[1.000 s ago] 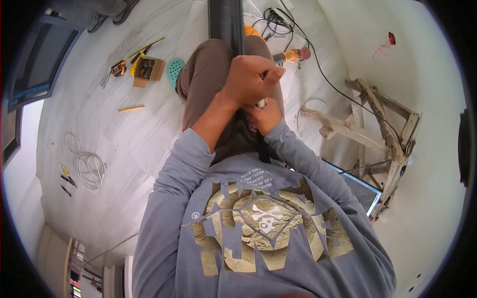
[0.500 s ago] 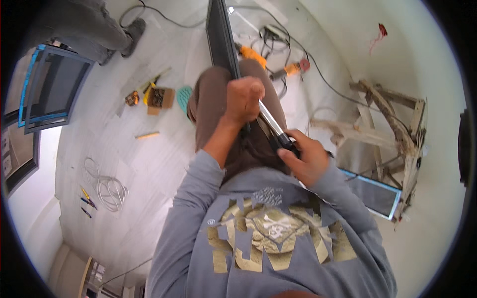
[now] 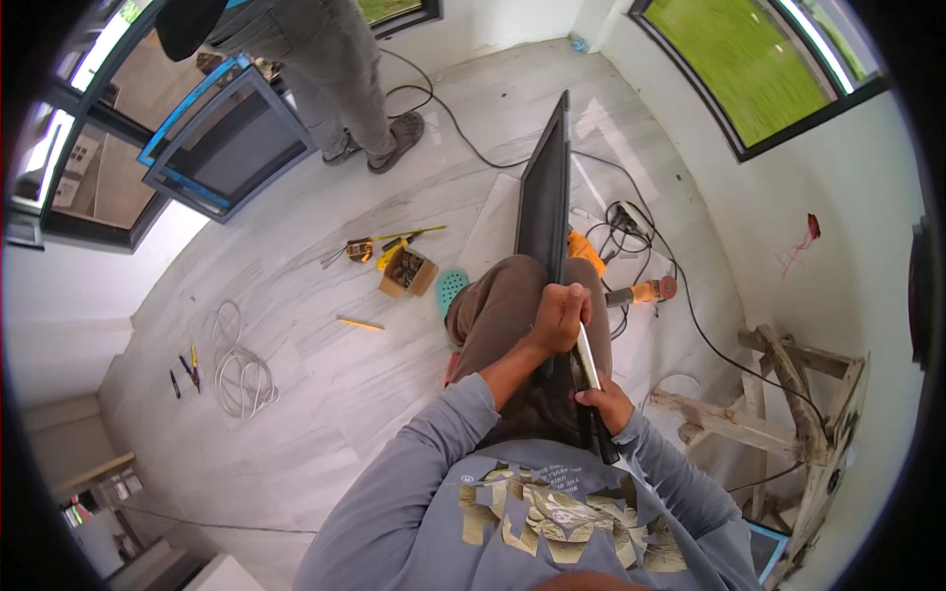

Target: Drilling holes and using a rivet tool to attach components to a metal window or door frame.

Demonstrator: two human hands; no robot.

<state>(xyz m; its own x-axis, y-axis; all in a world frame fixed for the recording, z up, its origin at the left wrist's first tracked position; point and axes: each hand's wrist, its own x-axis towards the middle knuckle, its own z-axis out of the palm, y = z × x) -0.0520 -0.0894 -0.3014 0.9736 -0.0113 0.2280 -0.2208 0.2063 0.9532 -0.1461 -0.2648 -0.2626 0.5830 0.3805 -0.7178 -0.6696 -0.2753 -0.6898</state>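
A thin dark framed panel stands on edge between my knees, its near end by my left hand. That hand is closed in a fist beside the panel, over the upper end of a long silver-and-black tool; what the fingers wrap round is hidden. My right hand, lower down, is closed on the tool. The tool's pale shaft slants up to the left fist, and dark parts extend below toward my shirt. Its exact kind does not show.
An orange-and-grey power tool and black cables lie beyond my right knee. To the left are a cardboard box, a tape measure and coiled cable. A wooden trestle stands right. Another person stands near framed screens.
My view has tilted up and turned, bringing windows and more floor into sight. My fists remain by the panel and tool; the right hand now appears nearer the left.
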